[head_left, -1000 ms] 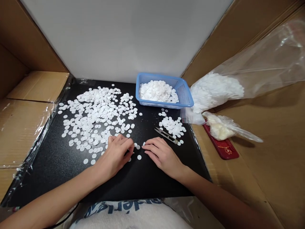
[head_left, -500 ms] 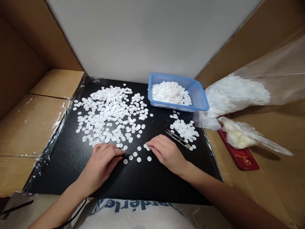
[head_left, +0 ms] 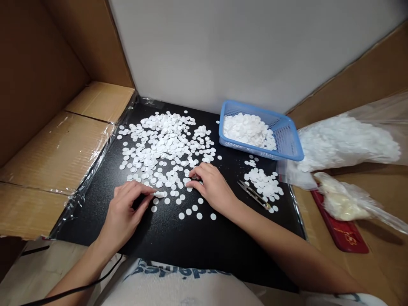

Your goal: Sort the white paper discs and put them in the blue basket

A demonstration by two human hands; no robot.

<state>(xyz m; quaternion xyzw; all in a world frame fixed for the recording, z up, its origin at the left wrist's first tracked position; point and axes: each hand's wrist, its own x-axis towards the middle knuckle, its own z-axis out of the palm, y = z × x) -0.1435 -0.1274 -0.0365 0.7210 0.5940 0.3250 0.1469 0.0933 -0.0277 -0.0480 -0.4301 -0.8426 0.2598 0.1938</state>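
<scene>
A spread of small white round discs [head_left: 162, 148] covers the far left of a black mat [head_left: 178, 246]. My left hand [head_left: 126, 210] rests on the mat at the pile's near edge, fingers together, its tips touching a few discs. My right hand [head_left: 210, 187] lies palm down with fingertips pressed on discs at the pile's near right edge. Several loose discs [head_left: 194, 210] lie between the two hands. Whether either hand holds a disc is hidden.
A blue basket [head_left: 287, 146] of white discs stands at the back right. A small disc heap [head_left: 263, 182] and thread snips [head_left: 253, 194] lie right of my right hand. Plastic bags [head_left: 344, 144] and a red case [head_left: 341, 229] sit on cardboard beyond the mat.
The view has swung left. My right hand has reached forward and left into the pile's edge. My left hand has slid left along the pile's near edge, leaving loose discs between the hands.
</scene>
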